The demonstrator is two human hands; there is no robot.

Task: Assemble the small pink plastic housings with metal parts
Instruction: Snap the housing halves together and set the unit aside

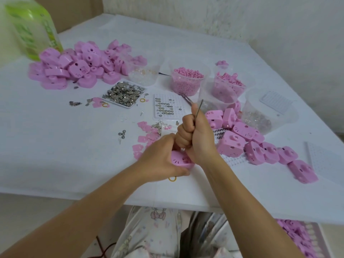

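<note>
White tabletop heaped with spare pink housings: the left hand gripped a small pink plastic housing at the near edge, while the right hand, fisted around thin metal tweezers, pressed down on it. Excess force could make the tip slip, likely scarring the plastic or jabbing the steadying fingers.

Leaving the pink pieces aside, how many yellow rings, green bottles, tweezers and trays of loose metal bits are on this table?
Yellow rings: 3
Green bottle: 1
Tweezers: 1
Tray of metal bits: 1
Total: 6
</note>
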